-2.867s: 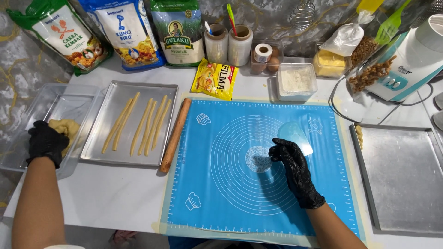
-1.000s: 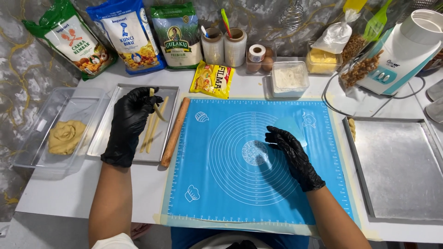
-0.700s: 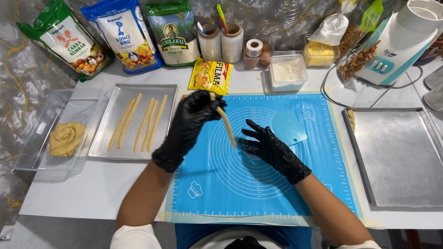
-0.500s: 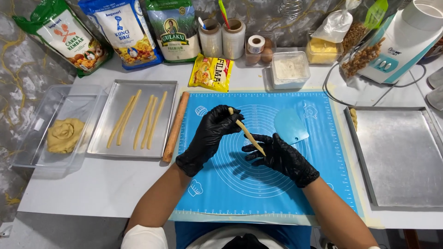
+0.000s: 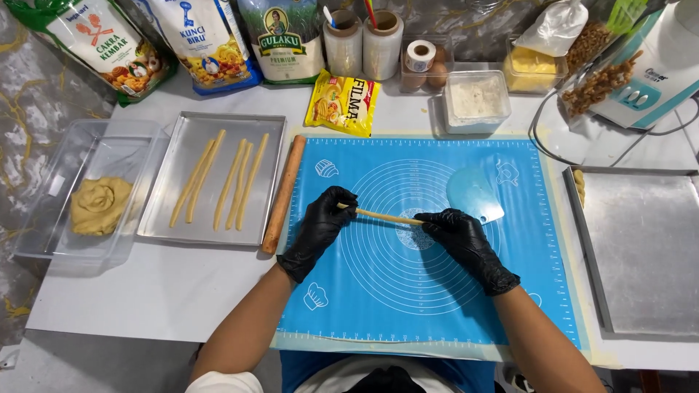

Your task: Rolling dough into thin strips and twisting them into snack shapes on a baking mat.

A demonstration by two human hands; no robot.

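Two hands in black gloves, both over the blue mat [image 5: 429, 291]. Left hand [image 5: 320, 229] pinching the left end of one dough strip [image 5: 382, 216]; right hand [image 5: 466, 244] pinching its right end. Strip thin, pale, stretched nearly level between the two hands, just above the mat's middle rings; whether touching the mat, cannot tell.

On the mat, far right of the strip: one pale blue scraper [image 5: 475, 194], lying flat, just beyond the right hand.

Along the mat's left edge: one wooden rolling pin [image 5: 282, 195], lying near to far.

Left of the pin: one metal tray [image 5: 186, 218] with four dough strips [image 5: 222, 182] laid lengthwise, two on the left close together, two on the right close together.

Further left: one clear tub [image 5: 44, 189] holding one lump of dough [image 5: 99, 205].

On the right: a second metal tray [image 5: 644, 255], with a bit of dough at its far left corner.

Along the far edge, left to right: three bags [image 5: 204, 36], two clear wrapped cylinders [image 5: 362, 42] with sticks in them, one roll of tape [image 5: 420, 54], one small clear box [image 5: 476, 100] of white powder, one box of yellow stuff [image 5: 533, 69]. Near the cylinders, closer in: one yellow sachet [image 5: 342, 108]. Far right corner: one white appliance [image 5: 655, 80] with a cable.
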